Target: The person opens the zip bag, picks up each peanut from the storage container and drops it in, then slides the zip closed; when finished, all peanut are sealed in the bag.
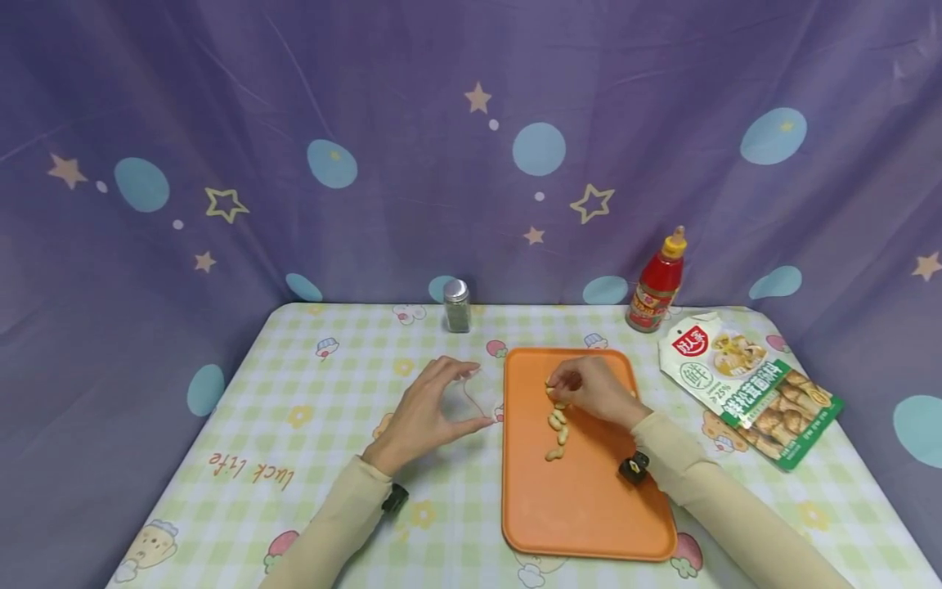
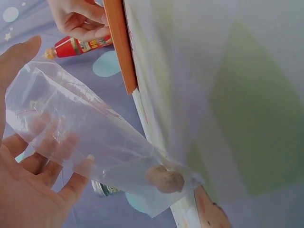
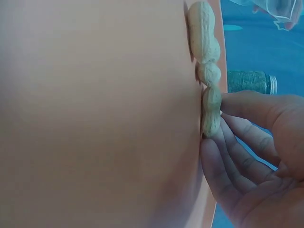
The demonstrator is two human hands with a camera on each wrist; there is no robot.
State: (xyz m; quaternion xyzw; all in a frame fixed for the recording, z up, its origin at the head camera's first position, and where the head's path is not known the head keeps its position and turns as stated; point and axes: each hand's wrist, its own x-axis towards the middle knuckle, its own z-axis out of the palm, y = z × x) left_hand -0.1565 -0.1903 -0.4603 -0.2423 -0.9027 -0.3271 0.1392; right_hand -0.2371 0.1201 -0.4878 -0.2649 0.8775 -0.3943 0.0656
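Note:
My left hand [image 1: 423,421] holds a clear plastic bag [image 2: 90,118] at its mouth, thumb and fingers spread wide apart. Low in the bag lies one peanut in its shell [image 2: 165,179]. Over the orange tray [image 1: 581,511], my right hand [image 1: 598,394] reaches down to the far end of a line of peanuts [image 1: 557,422]. The right wrist view has its thumb and fingertips around a peanut [image 3: 212,111] on the tray. Two more peanuts [image 3: 203,31] sit in line beyond that one.
Behind the left hand stands a shaker with a metal lid [image 1: 457,307]. A red sauce bottle with a yellow cap [image 1: 657,282] is at the back right. Right of the tray lies a green and white food packet [image 1: 751,388]. A purple curtain [image 1: 419,147] hangs behind the table.

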